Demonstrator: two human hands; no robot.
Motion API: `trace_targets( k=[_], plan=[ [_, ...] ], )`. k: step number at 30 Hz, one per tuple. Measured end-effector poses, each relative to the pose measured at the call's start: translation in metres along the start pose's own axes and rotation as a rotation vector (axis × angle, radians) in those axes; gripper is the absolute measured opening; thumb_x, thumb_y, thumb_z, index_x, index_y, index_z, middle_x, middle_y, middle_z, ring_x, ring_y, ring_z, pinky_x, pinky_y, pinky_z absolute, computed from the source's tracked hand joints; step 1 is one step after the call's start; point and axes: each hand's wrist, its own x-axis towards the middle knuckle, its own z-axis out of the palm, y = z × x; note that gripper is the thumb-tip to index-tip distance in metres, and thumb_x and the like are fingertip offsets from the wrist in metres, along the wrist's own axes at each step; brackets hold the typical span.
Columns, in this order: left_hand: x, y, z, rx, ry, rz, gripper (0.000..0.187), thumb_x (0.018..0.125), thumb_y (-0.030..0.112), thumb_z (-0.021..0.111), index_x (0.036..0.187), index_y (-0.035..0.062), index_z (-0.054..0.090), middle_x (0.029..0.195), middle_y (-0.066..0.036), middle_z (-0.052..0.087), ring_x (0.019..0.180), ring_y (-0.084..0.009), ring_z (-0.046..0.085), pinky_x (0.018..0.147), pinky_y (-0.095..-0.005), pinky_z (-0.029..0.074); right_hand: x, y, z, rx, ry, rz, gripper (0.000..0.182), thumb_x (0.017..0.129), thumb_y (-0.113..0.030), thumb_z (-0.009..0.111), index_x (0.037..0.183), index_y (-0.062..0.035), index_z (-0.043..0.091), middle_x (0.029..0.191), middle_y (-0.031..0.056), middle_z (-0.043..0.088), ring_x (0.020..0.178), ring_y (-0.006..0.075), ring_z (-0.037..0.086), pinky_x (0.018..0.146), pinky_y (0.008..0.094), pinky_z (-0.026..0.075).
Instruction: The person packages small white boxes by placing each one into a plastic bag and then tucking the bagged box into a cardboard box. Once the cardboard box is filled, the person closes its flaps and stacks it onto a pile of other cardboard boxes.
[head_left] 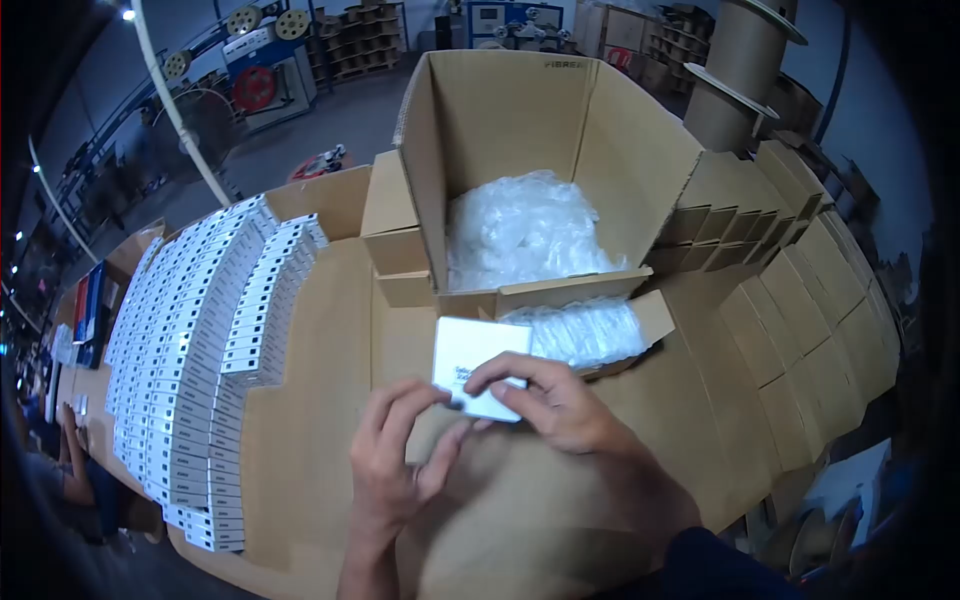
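Observation:
A flat white square box (470,345) with small dark print on its face is held up over the cardboard-covered table. My right hand (560,405) grips its lower right side, with fingers across the face and the thumb near the lower edge. My left hand (395,455) has its curled fingertips at the lower left corner and its thumb below the bottom edge. Just behind the box, a small open carton (655,318) holds a row of clear plastic-wrapped packets (585,332). Part of the box's print is hidden by my fingers.
Long stacked rows of white boxes (190,330) line the left side. A large open carton (515,110) with clear plastic packets (525,225) stands at the back. Folded brown cartons (810,340) are stacked at right. Another person's arm (75,455) shows at far left.

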Motion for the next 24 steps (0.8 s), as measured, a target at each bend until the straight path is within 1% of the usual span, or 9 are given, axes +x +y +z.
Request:
trace_targets(
  k=[3,5,6,9,12,15,19,22,24],
  plan=[
    [0.072,0.005,0.035,-0.039,-0.041,0.004,0.018,0.086,0.007,0.078,0.098,-0.0020,0.068,0.085,-0.017,0.069,0.081,-0.0299,0.069,0.076,-0.0371,0.056,-0.006,-0.037,-0.048,-0.440,0.176,-0.145,0.023,0.101,0.001,0.052,0.114,-0.0020,0.070,0.099,0.0097,0.069,0.096,0.0163,0.066,0.082,0.0310,0.053],
    [0.120,-0.017,0.067,0.130,-0.234,0.024,0.019,0.089,0.010,0.075,0.098,-0.0053,0.069,0.084,-0.020,0.070,0.080,-0.0335,0.071,0.076,-0.0397,0.056,-0.005,-0.052,-0.079,-0.839,0.359,-0.297,0.025,0.098,0.001,0.053,0.112,-0.0054,0.073,0.090,0.0105,0.066,0.087,0.0202,0.062,0.079,0.0321,0.050],
    [0.145,-0.031,0.090,0.177,-0.284,-0.014,0.022,0.089,0.014,0.075,0.097,-0.0059,0.071,0.086,-0.022,0.071,0.081,-0.0366,0.072,0.077,-0.0417,0.057,-0.001,-0.054,-0.095,-0.894,0.429,-0.352,0.025,0.097,-0.001,0.056,0.112,-0.0098,0.075,0.088,0.0106,0.064,0.081,0.0218,0.058,0.078,0.0339,0.049],
    [0.195,-0.076,0.161,0.473,-0.469,-0.185,0.031,0.085,0.023,0.081,0.094,-0.0062,0.075,0.093,-0.027,0.073,0.090,-0.0410,0.072,0.083,-0.0465,0.057,0.009,-0.065,-0.121,-0.821,0.583,-0.260,0.023,0.096,-0.006,0.062,0.113,-0.0127,0.075,0.095,0.0141,0.062,0.087,0.0256,0.061,0.082,0.0363,0.050],
    [0.208,-0.127,0.206,0.554,-0.608,-0.166,0.034,0.085,0.024,0.081,0.102,-0.0050,0.074,0.109,-0.031,0.071,0.102,-0.0466,0.070,0.092,-0.0479,0.058,0.025,-0.068,-0.138,-0.901,0.583,-0.289,0.022,0.095,-0.007,0.062,0.112,-0.0119,0.075,0.100,0.0166,0.063,0.091,0.0308,0.063,0.086,0.0394,0.051],
    [0.220,-0.168,0.222,0.489,-0.740,-0.165,0.034,0.083,0.024,0.081,0.102,-0.0038,0.075,0.108,-0.032,0.071,0.103,-0.0442,0.070,0.094,-0.0478,0.058,0.039,-0.060,-0.150,-0.911,0.550,-0.348,0.020,0.094,-0.007,0.063,0.111,-0.0103,0.074,0.103,0.0187,0.063,0.093,0.0348,0.064,0.086,0.0422,0.051],
    [0.226,-0.127,0.187,0.245,-0.486,-0.363,0.027,0.083,0.020,0.079,0.094,-0.0028,0.071,0.092,-0.023,0.074,0.090,-0.0368,0.074,0.083,-0.0433,0.057,0.055,-0.042,-0.171,-0.976,0.565,-0.313,0.022,0.094,-0.008,0.066,0.114,-0.0096,0.075,0.110,0.0184,0.066,0.103,0.0330,0.067,0.092,0.0397,0.051],
    [0.215,-0.111,0.167,0.046,-0.300,-0.327,0.025,0.082,0.013,0.081,0.084,-0.0005,0.061,0.076,-0.009,0.068,0.075,-0.0149,0.067,0.071,-0.0308,0.053,0.070,-0.032,-0.176,-0.986,0.596,-0.354,0.024,0.094,-0.016,0.071,0.114,-0.0053,0.075,0.115,0.0215,0.066,0.111,0.0365,0.067,0.097,0.0424,0.052],
    [0.203,-0.107,0.161,-0.220,-0.207,-0.291,0.022,0.087,0.008,0.078,0.085,0.0023,0.057,0.076,-0.004,0.063,0.076,-0.0095,0.062,0.070,-0.0269,0.050,0.076,-0.028,-0.172,-0.989,0.622,-0.364,0.034,0.091,-0.025,0.076,0.116,-0.0022,0.074,0.117,0.0247,0.067,0.114,0.0378,0.065,0.099,0.0436,0.051]
  ],
)
